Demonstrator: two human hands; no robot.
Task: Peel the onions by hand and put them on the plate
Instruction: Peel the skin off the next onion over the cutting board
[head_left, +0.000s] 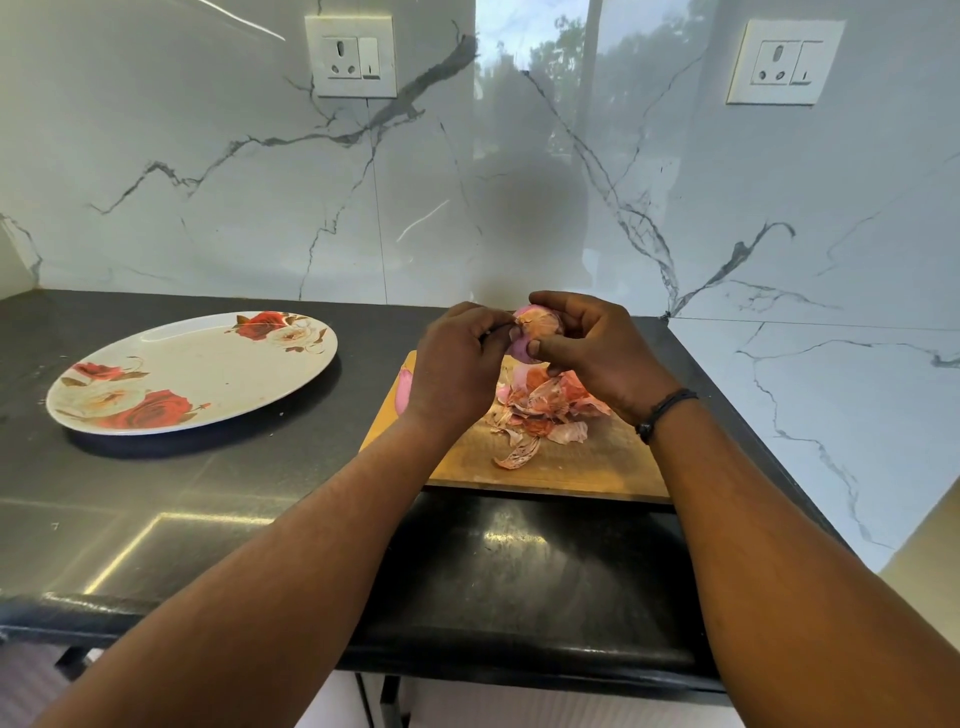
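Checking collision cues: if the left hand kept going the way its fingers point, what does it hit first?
The left hand points right, into the onion it pinches, with the right hand gripping the far side. So the onion comes first; depth looks shared.

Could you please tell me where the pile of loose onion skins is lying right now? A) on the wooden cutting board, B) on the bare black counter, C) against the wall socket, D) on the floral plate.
A: the pile of pinkish papery onion skins lies on the wooden cutting board, while the round rose-patterned plate holds no skins.
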